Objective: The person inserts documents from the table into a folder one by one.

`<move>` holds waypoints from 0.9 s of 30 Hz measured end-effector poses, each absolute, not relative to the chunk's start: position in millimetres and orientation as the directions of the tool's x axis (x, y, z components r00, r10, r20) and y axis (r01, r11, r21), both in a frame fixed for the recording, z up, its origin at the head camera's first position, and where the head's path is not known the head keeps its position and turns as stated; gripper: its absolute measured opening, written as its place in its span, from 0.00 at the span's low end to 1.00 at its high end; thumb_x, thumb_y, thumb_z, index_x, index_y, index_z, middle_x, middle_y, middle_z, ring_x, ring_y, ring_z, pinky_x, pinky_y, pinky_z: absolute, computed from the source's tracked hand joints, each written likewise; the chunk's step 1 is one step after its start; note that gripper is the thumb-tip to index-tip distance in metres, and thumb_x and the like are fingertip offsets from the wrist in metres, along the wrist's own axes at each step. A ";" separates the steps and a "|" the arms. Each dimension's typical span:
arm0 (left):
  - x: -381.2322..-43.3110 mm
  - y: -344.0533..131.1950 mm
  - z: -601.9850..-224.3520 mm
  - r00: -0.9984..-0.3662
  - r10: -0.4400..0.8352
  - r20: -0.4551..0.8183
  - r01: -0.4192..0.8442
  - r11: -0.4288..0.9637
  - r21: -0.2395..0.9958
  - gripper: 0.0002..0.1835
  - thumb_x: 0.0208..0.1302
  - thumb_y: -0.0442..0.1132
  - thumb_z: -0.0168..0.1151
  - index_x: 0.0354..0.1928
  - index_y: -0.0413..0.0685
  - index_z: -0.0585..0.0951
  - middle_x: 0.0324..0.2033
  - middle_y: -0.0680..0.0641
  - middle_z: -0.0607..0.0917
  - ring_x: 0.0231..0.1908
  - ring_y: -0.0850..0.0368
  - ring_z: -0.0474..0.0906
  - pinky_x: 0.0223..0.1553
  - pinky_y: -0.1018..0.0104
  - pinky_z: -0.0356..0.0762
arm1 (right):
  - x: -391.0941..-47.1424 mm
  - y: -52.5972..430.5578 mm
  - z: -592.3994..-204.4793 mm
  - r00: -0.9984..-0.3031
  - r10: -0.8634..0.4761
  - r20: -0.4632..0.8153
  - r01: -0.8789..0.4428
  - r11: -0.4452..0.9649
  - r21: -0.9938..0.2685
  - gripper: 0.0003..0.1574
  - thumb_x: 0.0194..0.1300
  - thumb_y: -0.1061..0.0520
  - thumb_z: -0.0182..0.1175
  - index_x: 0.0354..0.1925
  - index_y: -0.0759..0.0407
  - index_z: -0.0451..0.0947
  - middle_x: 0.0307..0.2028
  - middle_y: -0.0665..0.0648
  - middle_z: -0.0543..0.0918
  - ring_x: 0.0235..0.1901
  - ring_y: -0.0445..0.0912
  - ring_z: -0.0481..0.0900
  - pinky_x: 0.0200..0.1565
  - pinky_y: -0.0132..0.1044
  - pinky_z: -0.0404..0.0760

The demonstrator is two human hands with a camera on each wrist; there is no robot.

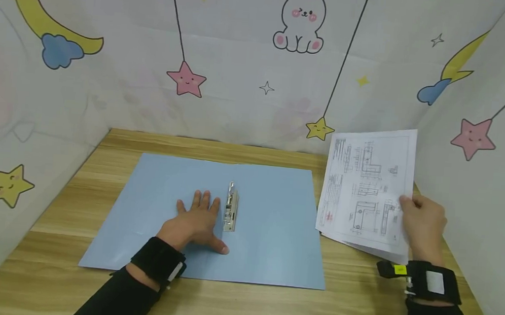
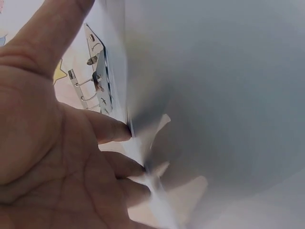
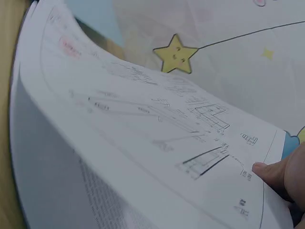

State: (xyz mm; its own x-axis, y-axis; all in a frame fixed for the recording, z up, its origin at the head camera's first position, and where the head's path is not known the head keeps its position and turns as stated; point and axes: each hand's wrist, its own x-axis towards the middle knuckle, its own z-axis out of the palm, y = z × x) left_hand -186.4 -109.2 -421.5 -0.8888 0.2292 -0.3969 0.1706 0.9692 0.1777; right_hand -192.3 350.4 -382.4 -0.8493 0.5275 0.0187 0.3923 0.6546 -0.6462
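A light blue folder lies spread flat on the wooden table, with a metal lever clip at its middle. My left hand rests on the folder just left of the clip, fingers spread and straight; the left wrist view shows its palm and the clip beyond the thumb. At the right, my right hand pinches the edge of a stack of paper sheets, thumb on top. The top sheet carries technical drawings. In the right wrist view the sheets bend, and a printed page shows underneath.
The wooden table has a white cloth wall printed with stars, moons and a rabbit behind it and along both sides. A black strap with a small device sits on each wrist.
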 end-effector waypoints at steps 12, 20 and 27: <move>-188.2 -106.1 -418.9 -0.875 0.271 -0.401 0.204 0.958 0.201 0.74 0.20 0.74 0.63 0.68 0.40 0.43 0.70 0.36 0.39 0.67 0.38 0.31 0.59 0.25 0.37 | -184.4 299.8 -372.6 -0.793 0.604 -0.080 0.377 0.382 -0.844 0.37 0.54 0.31 0.48 0.55 0.50 0.73 0.38 0.49 0.78 0.32 0.42 0.78 0.22 0.27 0.77; -190.2 -104.4 -426.2 -0.887 0.246 -0.391 0.188 0.965 0.181 0.76 0.16 0.75 0.63 0.68 0.40 0.43 0.70 0.36 0.40 0.67 0.38 0.31 0.59 0.24 0.37 | -170.5 226.6 -421.9 -0.920 0.389 -0.054 0.248 0.469 -0.847 0.27 0.58 0.39 0.51 0.43 0.59 0.78 0.32 0.59 0.82 0.25 0.45 0.79 0.20 0.31 0.77; -191.4 -107.1 -425.7 -0.891 0.266 -0.367 0.213 0.960 0.180 0.75 0.15 0.77 0.61 0.68 0.41 0.47 0.70 0.36 0.44 0.67 0.37 0.35 0.57 0.23 0.41 | -168.0 203.6 -447.5 -0.951 0.303 -0.068 0.228 0.532 -0.815 0.19 0.60 0.46 0.53 0.37 0.60 0.79 0.28 0.60 0.82 0.22 0.47 0.77 0.19 0.33 0.74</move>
State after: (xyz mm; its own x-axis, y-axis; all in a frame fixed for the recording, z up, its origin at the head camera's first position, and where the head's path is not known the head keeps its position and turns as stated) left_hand -191.4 -107.1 -425.7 -0.8914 0.2660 -0.3669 0.2125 0.9604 0.1799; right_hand -168.0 203.6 -447.5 -0.9506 0.3028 -0.0681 0.2279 0.5321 -0.8155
